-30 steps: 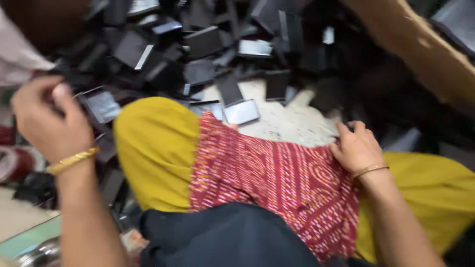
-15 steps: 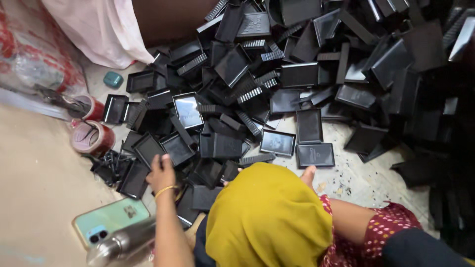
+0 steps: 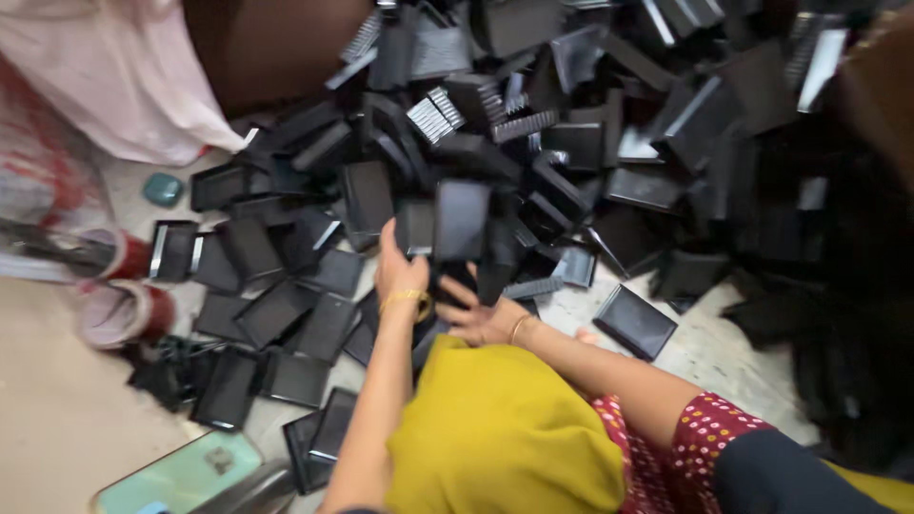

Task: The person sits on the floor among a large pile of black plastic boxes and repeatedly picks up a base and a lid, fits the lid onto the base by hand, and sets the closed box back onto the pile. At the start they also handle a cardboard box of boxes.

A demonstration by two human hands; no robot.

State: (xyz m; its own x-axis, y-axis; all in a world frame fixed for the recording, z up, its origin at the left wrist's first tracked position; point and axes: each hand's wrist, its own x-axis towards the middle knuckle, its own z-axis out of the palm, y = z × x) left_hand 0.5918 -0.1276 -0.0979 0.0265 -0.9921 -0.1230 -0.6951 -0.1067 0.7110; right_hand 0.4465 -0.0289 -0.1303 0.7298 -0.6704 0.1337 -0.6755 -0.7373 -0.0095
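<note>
Black plastic trays (image 3: 457, 219), shallow and rectangular, are lying heaped across the floor (image 3: 705, 352) from the middle of the frame to the upper right, with a flatter scatter at centre left. Left hand (image 3: 398, 271) is reaching up at frame centre and closing on the lower edge of one upright tray; right hand (image 3: 486, 319) is sitting just beside it, fingers spread under the same cluster, though motion blur is hiding whether it is gripping anything. The two hands are working close together. Comb-like ribbed pieces (image 3: 433, 116) are resting loosely in the heap above them. Judged risk: pulling a tray from the foot of the slope is likely to loosen neighbours, sending them sliding onto the wrists. Red-rimmed tape rolls (image 3: 124, 309) are standing well apart at the left edge.
</note>
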